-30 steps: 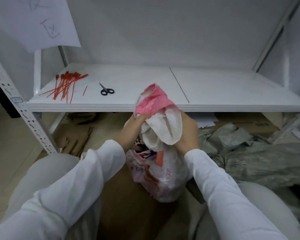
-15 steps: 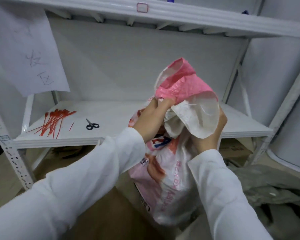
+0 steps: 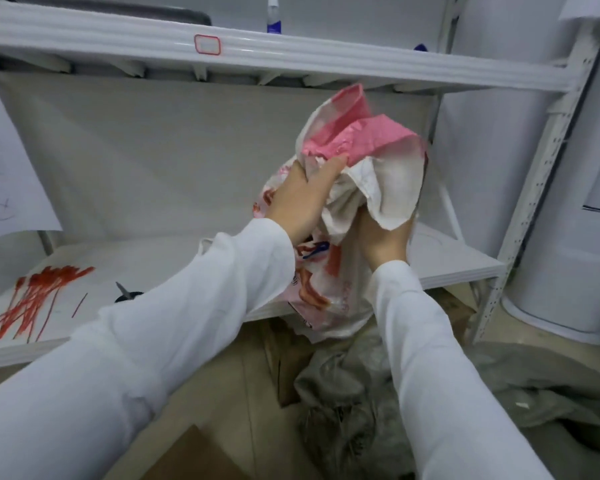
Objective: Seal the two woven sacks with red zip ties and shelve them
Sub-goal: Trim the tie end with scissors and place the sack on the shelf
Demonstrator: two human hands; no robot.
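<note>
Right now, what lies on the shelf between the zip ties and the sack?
Between the zip ties and the sack: one loose tie and scissors, half hidden by the left sleeve, on the shelf, in the head view.

single head view here, looking forward and slightly down from close in, facing the white metal shelf rack (image 3: 361,60) head-on.

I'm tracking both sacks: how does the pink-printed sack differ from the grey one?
The pink-printed sack is white with pink print; the grey sack is plain grey. The pink-printed sack is held upright, neck gripped by the left hand and right hand; the grey sack lies crumpled on the floor, untouched. Both look unsealed.
</note>
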